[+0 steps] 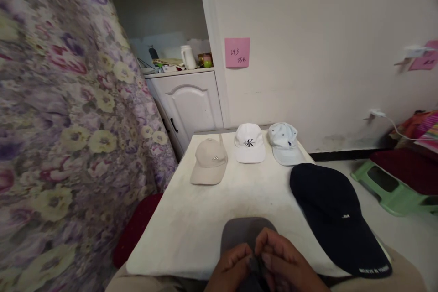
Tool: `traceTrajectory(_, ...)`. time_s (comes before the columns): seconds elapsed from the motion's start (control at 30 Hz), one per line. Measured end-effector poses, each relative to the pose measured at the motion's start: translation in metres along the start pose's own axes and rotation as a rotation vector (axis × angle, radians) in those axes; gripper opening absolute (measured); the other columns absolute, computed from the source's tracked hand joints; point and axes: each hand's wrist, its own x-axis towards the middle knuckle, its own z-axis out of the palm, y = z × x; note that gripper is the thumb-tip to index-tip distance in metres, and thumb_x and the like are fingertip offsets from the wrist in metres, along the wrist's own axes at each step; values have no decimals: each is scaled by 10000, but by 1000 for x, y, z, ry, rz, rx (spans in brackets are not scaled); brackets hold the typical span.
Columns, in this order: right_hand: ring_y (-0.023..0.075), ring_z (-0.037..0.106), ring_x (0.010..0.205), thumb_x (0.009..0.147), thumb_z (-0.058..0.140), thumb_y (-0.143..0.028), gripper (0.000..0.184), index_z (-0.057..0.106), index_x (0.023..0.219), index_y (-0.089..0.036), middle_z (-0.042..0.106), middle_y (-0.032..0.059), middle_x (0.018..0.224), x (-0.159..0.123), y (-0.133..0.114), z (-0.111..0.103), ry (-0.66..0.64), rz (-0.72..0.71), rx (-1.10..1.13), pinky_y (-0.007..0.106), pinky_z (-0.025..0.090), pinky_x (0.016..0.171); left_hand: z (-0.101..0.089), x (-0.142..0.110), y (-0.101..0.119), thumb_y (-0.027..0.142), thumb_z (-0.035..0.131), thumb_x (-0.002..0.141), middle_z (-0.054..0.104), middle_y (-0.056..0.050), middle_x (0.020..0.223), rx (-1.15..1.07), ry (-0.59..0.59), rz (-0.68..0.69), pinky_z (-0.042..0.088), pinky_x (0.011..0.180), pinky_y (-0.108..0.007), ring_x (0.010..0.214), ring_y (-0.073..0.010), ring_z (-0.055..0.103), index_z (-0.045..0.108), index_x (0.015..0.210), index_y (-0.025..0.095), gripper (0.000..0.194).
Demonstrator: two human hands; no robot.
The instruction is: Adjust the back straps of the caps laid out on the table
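A dark grey cap (239,230) lies at the near edge of the table, its brim pointing away from me. My left hand (231,270) and my right hand (285,258) are closed over its near part, fingertips almost meeting. Thumbs and forefingers pinch a small dark piece of the cap, too hidden to make out. To the right lies a navy cap (328,205) with white lettering on its brim. Farther back sit a beige cap (209,157), a white cap (249,143) with a black monogram and a pale blue cap (286,143).
The caps rest on a white table (185,219). Left of it hang a floral curtain (82,114) and a dark red seat (140,223). A white cabinet (191,100) and a wall with a pink note (237,52) stand behind. A green stool (390,191) is at right.
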Motion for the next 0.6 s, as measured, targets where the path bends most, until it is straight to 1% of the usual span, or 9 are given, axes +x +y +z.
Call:
traceTrajectory(0.1,42,236,356,848,681,-560,385,522,916,-216,491,-109,501,-1,0,3,4,2,9,175,163,363,4,0,0,477,722,794,583,9,638,4,15,14,356,646,-275,646,-155,528,659,727,168,322)
traceTrajectory(0.2,38,210,361,857,652,-597,411,509,933,-219,523,-98,520,-2,-2,3,12,2,-6,177,155,368,9,-3,7,452,681,826,595,0,651,27,0,19,354,655,-284,654,-159,525,668,735,168,299)
traceTrajectory(0.27,37,214,374,861,643,-612,425,515,958,-218,545,-88,563,-4,-5,2,24,-3,-43,179,154,374,12,-5,13,434,660,837,576,2,658,44,-6,34,358,679,-290,678,-163,512,644,717,175,286)
traceTrajectory(0.33,35,221,392,845,670,-607,427,523,955,-221,524,-93,605,-6,-7,1,45,-8,-63,179,161,379,13,-4,15,433,681,804,516,25,644,60,19,33,335,658,-277,656,-144,444,582,669,188,296)
traceTrajectory(0.43,40,247,433,819,713,-586,413,526,895,-225,474,-95,650,-8,-9,2,92,-32,-49,176,177,393,12,0,11,459,700,764,421,54,626,94,33,10,276,605,-268,619,-123,337,498,633,207,348)
traceTrajectory(0.53,49,280,470,831,707,-572,399,521,855,-219,482,-80,666,-10,-10,3,103,-66,-63,175,195,412,10,5,4,476,672,788,467,36,652,125,15,32,294,628,-276,645,-134,376,525,653,200,341)
traceTrajectory(0.6,45,265,445,845,692,-565,386,517,862,-221,477,-88,637,-10,-8,2,89,-69,-48,177,187,403,10,6,4,468,666,795,492,26,666,134,4,43,305,639,-280,659,-139,398,544,663,193,328)
